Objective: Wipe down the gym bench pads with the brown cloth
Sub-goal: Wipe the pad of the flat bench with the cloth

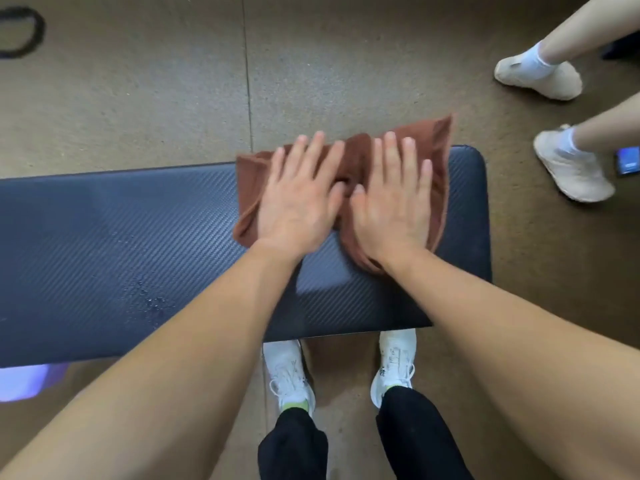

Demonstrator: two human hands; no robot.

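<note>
A brown cloth [439, 157] lies spread near the right end of a black textured bench pad [114, 244], its far edge hanging past the pad's back rim. My left hand [298, 199] presses flat on the cloth's left half with straight fingers. Beside it, my right hand [394, 202] lies flat on the right half, thumbs nearly touching. Both hands hide the middle of the cloth. A few wet droplets [149, 296] show on the pad to the left of my arms.
Another person's feet in beige shoes [540, 76] [571, 171] stand on the floor past the pad's right end, next to a phone [627, 161]. My white shoes [289, 372] are under the near edge. A black loop [20, 32] lies far left on the floor.
</note>
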